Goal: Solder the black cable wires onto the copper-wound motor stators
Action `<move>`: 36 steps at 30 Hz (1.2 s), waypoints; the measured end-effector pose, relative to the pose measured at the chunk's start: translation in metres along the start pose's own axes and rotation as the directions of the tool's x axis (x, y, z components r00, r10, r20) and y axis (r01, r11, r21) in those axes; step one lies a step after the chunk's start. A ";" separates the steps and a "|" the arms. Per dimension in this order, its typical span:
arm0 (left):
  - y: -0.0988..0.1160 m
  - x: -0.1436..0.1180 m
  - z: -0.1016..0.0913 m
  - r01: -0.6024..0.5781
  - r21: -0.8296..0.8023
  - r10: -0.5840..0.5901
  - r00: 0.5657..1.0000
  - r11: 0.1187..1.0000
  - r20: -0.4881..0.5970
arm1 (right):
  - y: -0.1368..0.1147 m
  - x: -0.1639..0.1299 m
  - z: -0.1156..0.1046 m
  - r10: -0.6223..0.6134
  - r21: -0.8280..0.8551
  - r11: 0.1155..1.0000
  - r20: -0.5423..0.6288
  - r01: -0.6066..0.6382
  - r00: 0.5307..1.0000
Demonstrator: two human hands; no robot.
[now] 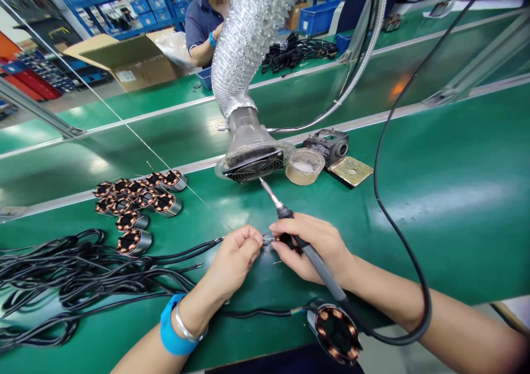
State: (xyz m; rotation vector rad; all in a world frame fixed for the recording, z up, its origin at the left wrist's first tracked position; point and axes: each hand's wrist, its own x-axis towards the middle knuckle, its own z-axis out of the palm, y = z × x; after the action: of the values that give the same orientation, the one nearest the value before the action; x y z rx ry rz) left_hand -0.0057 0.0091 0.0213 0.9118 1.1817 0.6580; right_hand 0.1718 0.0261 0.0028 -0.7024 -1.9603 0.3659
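My left hand (236,261) is closed, thumb and fingertips pinching thin wires (268,238) at the centre of the view. My right hand (317,247) is closed around a small copper-wound motor stator (285,240), mostly hidden by the fingers. A soldering iron (317,261) lies across that same hand, its tip pointing up and away towards the fan hood. The two hands almost meet at the wires. Nearer to me, another stator (336,332) rests at the table's front edge, with a black cable (265,312) running to it from the left.
Several stators (134,241) stand grouped at the left, behind piled black cables (62,274). A fume hood with a fan (254,166) hangs ahead on a silver duct (248,37). Beside it are a tape roll (305,167) and an iron holder (331,145). Across the bench is a person (202,29).
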 end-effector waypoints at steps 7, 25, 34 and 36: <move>-0.013 0.004 -0.001 -0.079 0.103 0.091 0.989 0.992 -0.119 | 0.005 -0.001 0.002 -0.049 -0.020 0.999 0.031 0.050 0.998; -0.012 -0.004 0.011 -0.118 0.425 0.249 0.931 0.897 -0.268 | -0.011 -0.001 -0.047 0.220 0.234 0.952 -0.067 -0.198 0.973; -0.015 -0.004 0.010 -0.092 0.413 0.218 0.937 0.906 -0.271 | -0.001 -0.008 -0.041 0.325 0.391 0.881 -0.092 -0.266 0.941; -0.015 -0.004 0.010 -0.092 0.416 0.219 0.937 0.905 -0.270 | -0.001 -0.008 -0.040 0.322 0.383 0.884 -0.085 -0.268 0.943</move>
State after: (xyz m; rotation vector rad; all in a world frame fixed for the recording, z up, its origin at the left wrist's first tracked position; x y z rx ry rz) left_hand 0.0026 -0.0037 0.0116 1.2912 1.5739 0.7235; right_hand 0.2098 0.0187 0.0165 -0.7585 -1.5841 0.8228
